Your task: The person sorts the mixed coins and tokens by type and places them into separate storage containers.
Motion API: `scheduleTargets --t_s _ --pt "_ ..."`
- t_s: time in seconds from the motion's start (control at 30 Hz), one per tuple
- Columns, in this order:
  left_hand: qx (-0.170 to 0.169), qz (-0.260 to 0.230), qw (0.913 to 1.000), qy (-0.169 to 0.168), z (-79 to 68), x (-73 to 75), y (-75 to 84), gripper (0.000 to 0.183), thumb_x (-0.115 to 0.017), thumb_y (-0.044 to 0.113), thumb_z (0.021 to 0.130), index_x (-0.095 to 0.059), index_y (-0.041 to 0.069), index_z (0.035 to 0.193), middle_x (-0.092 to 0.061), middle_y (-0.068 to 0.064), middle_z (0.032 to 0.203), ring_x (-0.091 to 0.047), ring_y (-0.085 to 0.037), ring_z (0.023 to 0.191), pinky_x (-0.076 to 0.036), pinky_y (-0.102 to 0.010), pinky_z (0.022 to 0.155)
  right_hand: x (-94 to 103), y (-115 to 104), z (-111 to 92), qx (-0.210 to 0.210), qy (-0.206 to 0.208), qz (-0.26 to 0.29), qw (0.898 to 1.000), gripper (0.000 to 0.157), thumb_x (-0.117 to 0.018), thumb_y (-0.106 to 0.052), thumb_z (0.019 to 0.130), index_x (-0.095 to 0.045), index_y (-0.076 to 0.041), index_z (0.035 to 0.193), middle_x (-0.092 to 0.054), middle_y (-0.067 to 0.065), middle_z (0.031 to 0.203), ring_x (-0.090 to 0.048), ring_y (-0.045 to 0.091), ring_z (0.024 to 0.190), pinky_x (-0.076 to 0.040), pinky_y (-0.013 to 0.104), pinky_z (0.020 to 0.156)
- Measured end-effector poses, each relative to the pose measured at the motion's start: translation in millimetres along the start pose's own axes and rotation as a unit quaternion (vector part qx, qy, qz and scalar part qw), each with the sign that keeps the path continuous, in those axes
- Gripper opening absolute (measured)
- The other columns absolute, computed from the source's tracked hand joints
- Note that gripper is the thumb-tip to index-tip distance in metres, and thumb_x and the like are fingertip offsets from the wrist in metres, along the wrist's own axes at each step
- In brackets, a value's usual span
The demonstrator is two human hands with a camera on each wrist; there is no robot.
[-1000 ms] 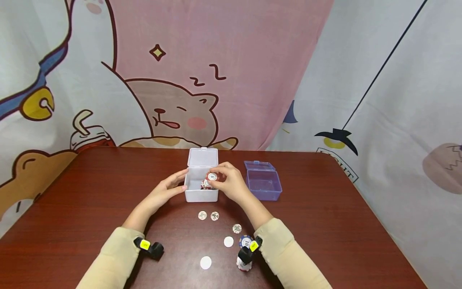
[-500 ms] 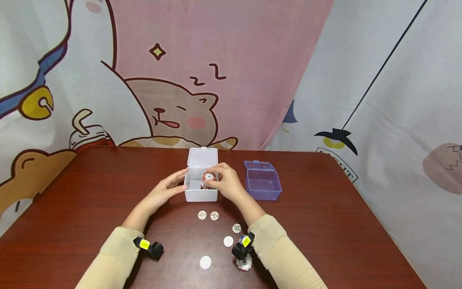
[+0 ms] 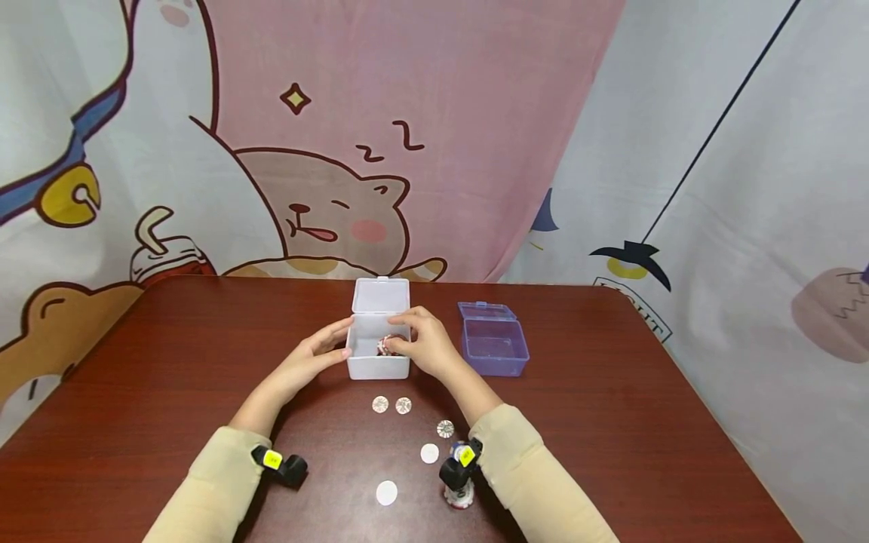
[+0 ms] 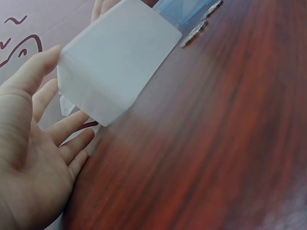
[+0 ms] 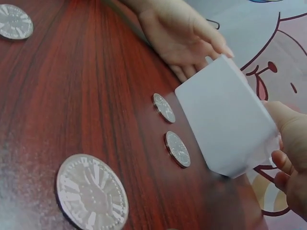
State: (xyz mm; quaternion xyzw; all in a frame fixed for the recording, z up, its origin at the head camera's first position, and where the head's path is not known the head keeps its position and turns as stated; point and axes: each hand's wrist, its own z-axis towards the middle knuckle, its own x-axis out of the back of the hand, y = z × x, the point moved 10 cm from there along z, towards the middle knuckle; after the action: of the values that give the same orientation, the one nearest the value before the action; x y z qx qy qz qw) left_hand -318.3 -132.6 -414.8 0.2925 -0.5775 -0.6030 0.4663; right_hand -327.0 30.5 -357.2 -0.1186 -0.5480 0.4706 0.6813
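An open white plastic box (image 3: pixel 378 368), its lid tilted back, sits in the middle of the brown table. My left hand (image 3: pixel 307 364) touches the box's left side, thumb at the near corner and fingers fairly straight along the wall. Over the box's right side, my right hand (image 3: pixel 431 344) reaches in with thumb and index finger apart; no chip shows between them. Red-and-white poker chips (image 3: pixel 383 346) lie inside at the right, partly hidden by the right thumb. In the right wrist view, the box wall hides the right fingertips.
Right of the white box stands an open purple box (image 3: pixel 497 367). Nearer lie several shiny coin-like discs (image 3: pixel 380 405), white discs (image 3: pixel 386 493) and a white-edged poker chip (image 3: pixel 460 495). A blue chip (image 3: pixel 457 449) is partly hidden by the right wrist camera.
My right hand has moved slightly left over the white box. The red chip marked 5, earlier between thumb and index finger, has gone down out of sight. The left hand stays put.
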Motion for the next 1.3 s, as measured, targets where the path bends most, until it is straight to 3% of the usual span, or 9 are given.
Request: scheduleTargets --t_s 0.4,0.67,0.73,0.93,1.17,1.3 --pt "-0.010 -0.001 0.9999 -0.010 -6.1 -8.2 29.0 0.057 -0.054 0.003 0.088 -0.029 0.002 0.139 -0.033 -0.025 0.137 -0.028 -0.039 0.125 -0.022 -0.054 0.097 22.2 -17 -22 0.030 0.017 0.046 0.998 0.039 -0.075 -0.022 0.073 -0.065 -0.007 0.108 -0.055 -0.002 0.104 -0.051 0.020 0.076 -0.043 0.030 0.065" --pt "-0.007 0.010 0.9999 0.000 -0.8 -0.3 6.4 0.056 -0.057 0.010 0.088 -0.034 0.013 0.139 -0.037 -0.015 0.137 -0.031 -0.032 0.126 -0.023 -0.051 0.098 29.0 -24 -44 0.049 -0.001 0.038 0.998 0.041 -0.076 -0.023 0.072 -0.065 -0.010 0.109 -0.058 0.005 0.102 -0.048 0.018 0.077 -0.041 0.030 0.065" --pt "-0.008 0.010 0.9999 0.001 -0.3 0.7 3.1 0.056 -0.058 0.012 0.088 -0.035 0.015 0.139 -0.038 -0.014 0.137 -0.031 -0.032 0.125 -0.023 -0.051 0.098 30.5 -25 -49 0.051 -0.007 0.038 0.998 0.041 -0.076 -0.024 0.072 -0.065 -0.012 0.109 -0.058 0.001 0.100 -0.049 0.019 0.077 -0.040 0.029 0.065" --pt "-0.006 0.012 0.9999 0.002 0.0 0.4 1.4 0.057 -0.060 0.016 0.087 -0.035 0.017 0.139 -0.038 -0.012 0.137 -0.031 -0.031 0.125 -0.022 -0.051 0.098 34.0 -26 -65 0.064 -0.022 0.038 0.997 0.042 -0.076 -0.028 0.071 -0.065 -0.016 0.109 -0.055 -0.012 0.098 -0.049 0.021 0.076 -0.041 0.029 0.065" --pt "-0.006 0.014 0.9999 0.002 0.1 0.3 0.4 0.057 -0.060 0.017 0.087 -0.035 0.016 0.138 -0.039 -0.012 0.137 -0.032 -0.031 0.125 -0.023 -0.051 0.098 35.4 -26 -82 0.062 -0.045 0.046 0.996 0.041 -0.077 -0.025 0.070 -0.065 -0.016 0.109 -0.055 -0.012 0.098 -0.050 0.022 0.080 -0.043 0.031 0.067" --pt "-0.007 0.015 0.9999 0.002 0.4 0.4 -0.3 0.057 -0.059 0.016 0.087 -0.035 0.015 0.138 -0.038 -0.014 0.137 -0.032 -0.032 0.125 -0.023 -0.051 0.098 41.0 -40 -92 0.055 -0.057 0.045 0.996 0.041 -0.077 -0.016 0.070 -0.065 -0.012 0.108 -0.057 -0.005 0.098 -0.049 0.018 0.079 -0.044 0.035 0.066"
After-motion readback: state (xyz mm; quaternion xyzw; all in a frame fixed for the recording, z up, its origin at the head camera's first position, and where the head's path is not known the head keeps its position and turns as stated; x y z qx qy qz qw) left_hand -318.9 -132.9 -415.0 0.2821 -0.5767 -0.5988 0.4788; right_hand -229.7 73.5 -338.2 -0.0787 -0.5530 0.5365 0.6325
